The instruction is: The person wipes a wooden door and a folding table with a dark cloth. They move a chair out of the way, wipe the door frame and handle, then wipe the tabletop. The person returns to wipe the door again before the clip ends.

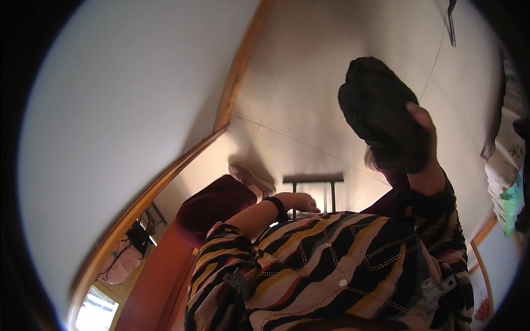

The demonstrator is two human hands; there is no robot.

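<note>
My right hand (424,120) is raised at the right and grips a bundled dark cloth (379,107), its thumb pressed against the cloth's edge. The bundle is crumpled and nearly black, and it hides most of the fingers. Low in front of my patterned shirt (331,265) is my left hand (304,202), with a dark band on its wrist. Its fingers are partly curled and partly hidden, so I cannot tell whether they hold anything. Just beyond it stands a dark metal frame (312,178).
A white panel with a wooden edge (232,95) runs along the left. My shoe (250,178) rests on the pale floor (298,136). A dark bent rod (451,25) lies at the upper right. Stacked items with green wrapping (511,202) line the right side. A pink bag (124,260) sits lower left.
</note>
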